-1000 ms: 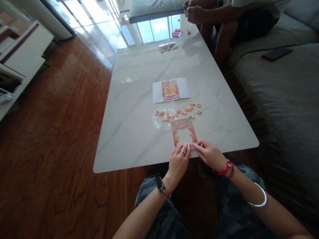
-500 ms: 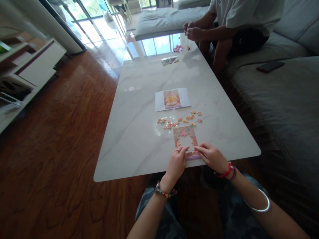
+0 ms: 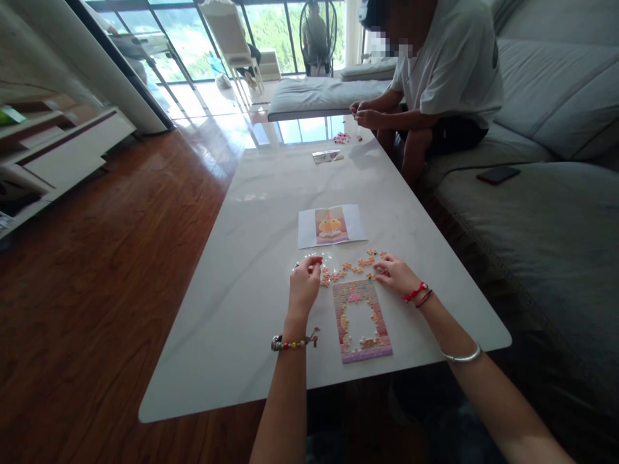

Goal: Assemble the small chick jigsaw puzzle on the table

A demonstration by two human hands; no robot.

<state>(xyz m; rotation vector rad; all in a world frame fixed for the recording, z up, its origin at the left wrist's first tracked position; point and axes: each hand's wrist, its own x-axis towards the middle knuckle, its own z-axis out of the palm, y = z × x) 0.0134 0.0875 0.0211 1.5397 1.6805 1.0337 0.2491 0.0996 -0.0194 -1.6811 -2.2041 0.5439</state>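
Observation:
My left hand is over the left end of the loose jigsaw pieces, its fingers curled inward with the thumb close to them. Whatever lies between those fingertips is hidden. At the right end of the pieces is my right hand, with thumb and fingers slightly apart and the fingertips beside the pieces. Between my forearms a partly filled jigsaw puzzle lies flat near the table's front edge. Its brick-patterned border is in place around a pale, unfilled middle. Some of the loose pieces are covered by my hands.
Behind the pieces lies a creased picture sheet on the white marbled table. Farther back are a crumpled wrapper and a pinkish heap of pieces. A person sits on the grey sofa near a phone.
Both hands have left the puzzle and moved forward to the loose pieces, the left to their left end and the right to their right end. The camera view has tilted upward.

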